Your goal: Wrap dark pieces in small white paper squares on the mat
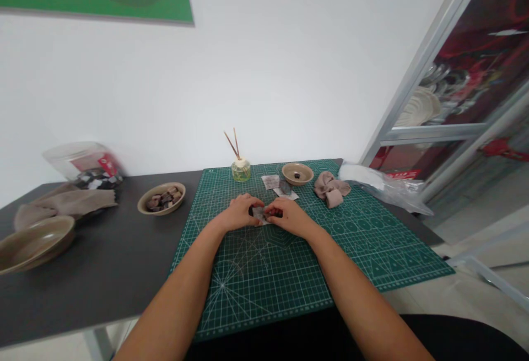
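My left hand (239, 213) and my right hand (290, 217) meet over the middle of a green cutting mat (264, 278). Between them is a small, flat, grey-smudged piece (259, 215), which looks like a sheet or pad. The fingers of both hands are curled and closed on its two sides. Something dark shows by the right fingertips, too small to name. Just behind lie a smudged whitish square (270, 182) and a dark grey piece (285, 187) on another pale sheet (292, 195).
At the back stand a reed diffuser (241, 170) and a shallow bowl (305, 173) with a small dark object inside. A crumpled brown cloth (326, 183) lies to the right, near a plastic bag (380, 184). Leftward are a bowl of brown blocks (167, 200), a jar (85, 160) and a large bowl (45, 237).
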### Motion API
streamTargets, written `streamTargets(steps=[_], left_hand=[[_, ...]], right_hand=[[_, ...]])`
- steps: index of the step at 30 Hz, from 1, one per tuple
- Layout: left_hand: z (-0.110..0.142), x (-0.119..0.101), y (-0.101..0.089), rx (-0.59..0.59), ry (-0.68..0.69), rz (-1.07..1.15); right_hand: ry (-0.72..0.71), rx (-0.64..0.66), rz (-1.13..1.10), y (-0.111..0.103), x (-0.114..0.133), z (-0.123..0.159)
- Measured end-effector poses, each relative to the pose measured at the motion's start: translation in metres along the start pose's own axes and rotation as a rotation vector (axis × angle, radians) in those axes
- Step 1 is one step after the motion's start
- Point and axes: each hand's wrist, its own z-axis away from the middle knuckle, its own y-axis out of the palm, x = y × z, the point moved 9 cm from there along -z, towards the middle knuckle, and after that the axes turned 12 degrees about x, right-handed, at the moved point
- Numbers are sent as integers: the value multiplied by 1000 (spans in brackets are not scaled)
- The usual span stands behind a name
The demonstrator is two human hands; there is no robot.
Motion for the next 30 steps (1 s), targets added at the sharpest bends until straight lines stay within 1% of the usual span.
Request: streamTargets(steps=[2, 6, 7, 10, 12, 16, 17, 19, 21, 23, 24, 26, 27, 30], left_hand=[[0, 0, 0, 1, 7, -4], [-1, 2, 1, 7, 0, 7], [-1, 2, 1, 7, -1, 10], [-1, 1, 1, 5, 1, 8], [-1, 1, 1, 2, -1, 1], [0, 1, 0, -1, -5, 3], [0, 1, 0, 2, -7, 6], [0, 1, 0, 6, -10, 9], [0, 0, 0, 8, -14, 8], [1, 0, -1, 6, -17, 7], [1, 0, -1, 4, -18, 8], [1, 0, -1, 3, -23, 12], [1, 0, -1, 5, -26, 14], [1, 0, -1, 11, -26, 8]], right_hand=[[-12, -7, 30, 0, 2, -1], [65, -66, 129, -8, -7, 1], [59, -64, 116, -9, -8, 2], [-7, -1, 27, -5, -5, 4], [-26, 15, 12, -4, -4, 4], [40, -31, 57, -12, -11, 5], [46, -22, 40, -12, -12, 6], [31, 49, -54, -7, -13, 6], [-8, 90, -91, -4, -8, 6], [-6, 48, -57, -7, -7, 5], [12, 16, -30, -10, -9, 5], [48, -9, -9, -13, -13, 6], [53, 0, -29, -12, -15, 6], [25, 91, -129, -2, -13, 5]])
